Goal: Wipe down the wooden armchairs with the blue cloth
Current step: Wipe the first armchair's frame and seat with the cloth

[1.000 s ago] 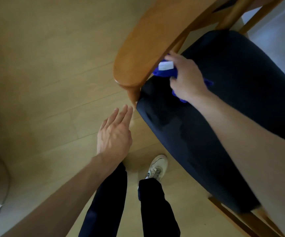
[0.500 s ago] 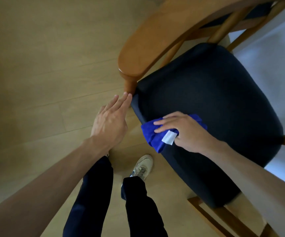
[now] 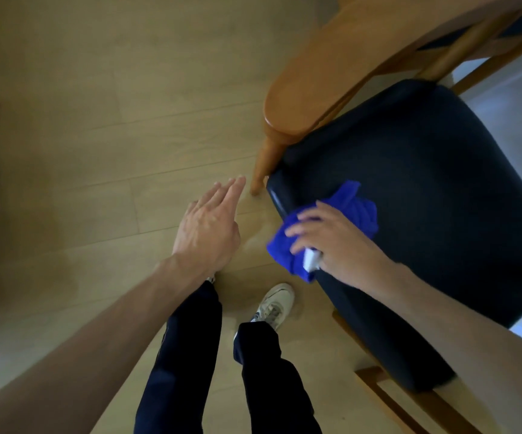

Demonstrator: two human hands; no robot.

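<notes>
On the seat's near-left corner, the right hand (image 3: pixel 341 242) presses the blue cloth (image 3: pixel 331 227) with curled fingers, left hand (image 3: pixel 206 227) flat and empty; bunched cloth may slide off the cushion edge.

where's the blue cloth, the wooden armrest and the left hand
blue cloth (image 3: pixel 355 208): head view, bunched upper part on the seat
wooden armrest (image 3: pixel 303 101): head view, flat top near its rounded end
left hand (image 3: pixel 206 230): head view, back of the hand
</notes>
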